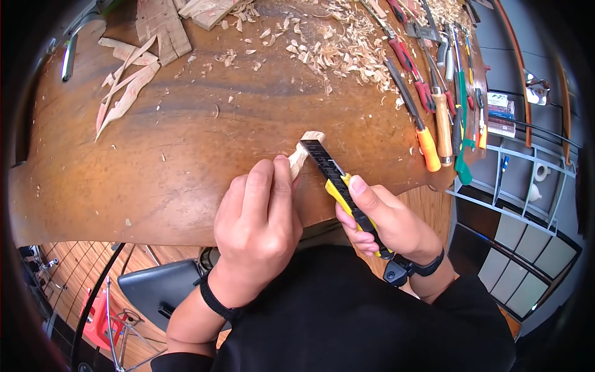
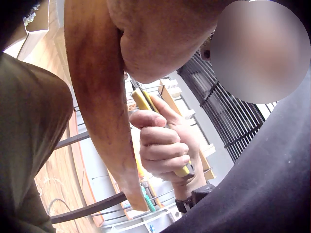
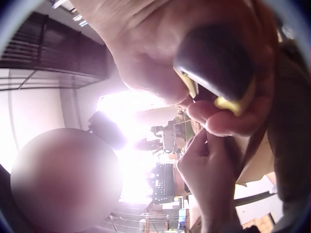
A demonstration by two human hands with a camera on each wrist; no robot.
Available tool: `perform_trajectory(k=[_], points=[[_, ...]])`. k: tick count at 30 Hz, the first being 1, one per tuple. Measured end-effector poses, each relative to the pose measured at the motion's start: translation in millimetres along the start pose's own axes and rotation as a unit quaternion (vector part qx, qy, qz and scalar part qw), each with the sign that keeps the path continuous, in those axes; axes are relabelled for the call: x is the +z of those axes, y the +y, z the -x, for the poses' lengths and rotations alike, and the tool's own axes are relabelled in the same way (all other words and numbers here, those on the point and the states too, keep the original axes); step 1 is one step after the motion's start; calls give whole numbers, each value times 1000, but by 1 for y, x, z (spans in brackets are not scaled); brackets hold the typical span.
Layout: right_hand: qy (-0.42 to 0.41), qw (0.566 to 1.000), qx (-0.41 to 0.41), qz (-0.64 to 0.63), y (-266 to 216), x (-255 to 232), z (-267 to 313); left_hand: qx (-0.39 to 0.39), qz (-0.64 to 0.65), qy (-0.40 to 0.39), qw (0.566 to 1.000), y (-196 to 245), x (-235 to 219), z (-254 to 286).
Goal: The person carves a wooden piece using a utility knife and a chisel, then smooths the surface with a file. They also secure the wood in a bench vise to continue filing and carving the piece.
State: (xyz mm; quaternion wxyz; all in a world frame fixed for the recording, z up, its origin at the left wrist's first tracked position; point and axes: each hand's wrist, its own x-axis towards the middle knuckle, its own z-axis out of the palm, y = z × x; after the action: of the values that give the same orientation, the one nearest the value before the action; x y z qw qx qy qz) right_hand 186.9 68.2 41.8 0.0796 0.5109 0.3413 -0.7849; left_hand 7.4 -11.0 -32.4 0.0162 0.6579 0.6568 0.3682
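Left hand [image 1: 257, 208]: grip clamped on a small pale carved wood piece [image 1: 299, 163], fingers bent round its near end, far end sticking out. Right hand [image 1: 389, 220]: grip clamped round a yellow-and-black utility knife [image 1: 339, 187], thumb along the upper side of the handle; left wrist view confirms fingers wrapped round it. Blade [image 1: 320, 157] extended, lying over the wood piece near its far end; can't tell if it cuts in. Wood piece is above the near part of the brown table [image 1: 124, 186], in front of the person's torso; can't tell if it touches the tabletop. Right wrist view: knife butt close up, left hand just beyond. Curled shavings [image 1: 347, 56] heaped at the table's far side. Tools along the right side: red-and-black handles [image 1: 404, 57], orange-handled file [image 1: 427, 149], wooden-handled tool [image 1: 442, 124], green-handled tool [image 1: 462, 170]. Far left: boards [image 1: 164, 31], thin pointed wood strips [image 1: 130, 93] just beside them. Black wristband [image 1: 214, 299] on left wrist. Red stool [image 1: 98, 319] on floor, lower left; metal rack [image 1: 527, 214] at right.
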Motion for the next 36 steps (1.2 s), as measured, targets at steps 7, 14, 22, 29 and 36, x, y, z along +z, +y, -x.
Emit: perform_trajectory(k=[7, 14, 22, 29, 36], points=[[125, 973, -117, 153, -1, 7, 9, -12, 14, 8, 1000, 0, 1, 0], [142, 954, -119, 236, -5, 5, 4, -27, 18, 5, 999, -1, 1, 0], [159, 940, -125, 276, -5, 4, -1, -36, 12, 6, 999, -1, 1, -1], [160, 931, -115, 308, -6, 8, 4, -40, 2, 14, 999, -1, 4, 0], [152, 937, -97, 299, -16, 10, 4, -11, 0, -4, 1000, -2, 1, -3]])
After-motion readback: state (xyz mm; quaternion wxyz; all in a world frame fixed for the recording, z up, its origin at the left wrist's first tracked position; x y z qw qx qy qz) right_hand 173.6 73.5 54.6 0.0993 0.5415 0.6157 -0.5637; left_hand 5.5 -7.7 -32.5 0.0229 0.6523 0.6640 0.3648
